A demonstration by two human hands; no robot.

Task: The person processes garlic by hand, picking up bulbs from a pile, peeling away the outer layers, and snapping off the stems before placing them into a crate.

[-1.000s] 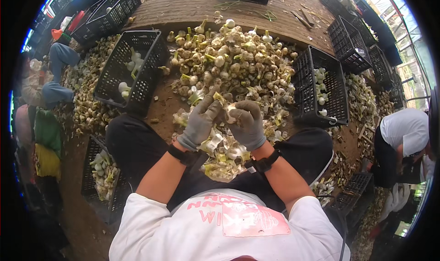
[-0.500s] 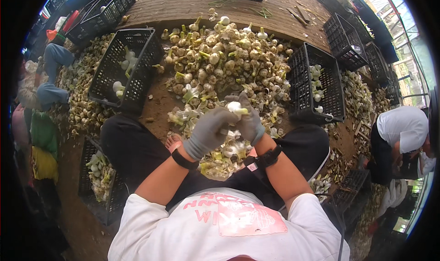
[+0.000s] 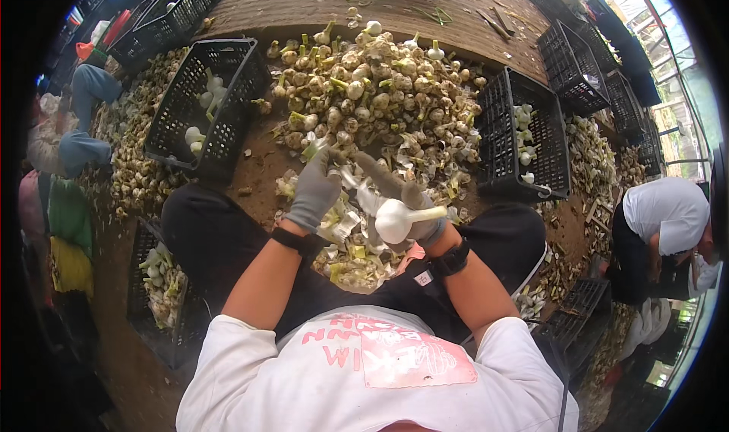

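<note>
My right hand (image 3: 412,194), in a grey glove, holds a clean white garlic bulb (image 3: 393,222), its pale cut stem toward the right. The index finger stretches out to the far left past the bulb. To its left, my left hand (image 3: 313,198), gloved too, is over loose husks with its fingers curled in; whether peel is between them is hidden. Shed garlic peel (image 3: 357,269) is heaped between my legs, below both hands. Beyond them rises a big pile of unpeeled garlic (image 3: 380,90), dirty and brownish, with short stems.
Black plastic crates with clean bulbs flank the pile, a left crate (image 3: 231,128) and a right crate (image 3: 524,181). Another crate (image 3: 190,341) by my left leg holds stemmed garlic. A wooden board (image 3: 304,7) lies behind the pile. Co-workers sit at the far left and right (image 3: 668,212).
My hands, together around the bulb before, have moved apart. My left hand went left over the husks. The bulb came nearer to me in my right hand, showing clean white skin.
</note>
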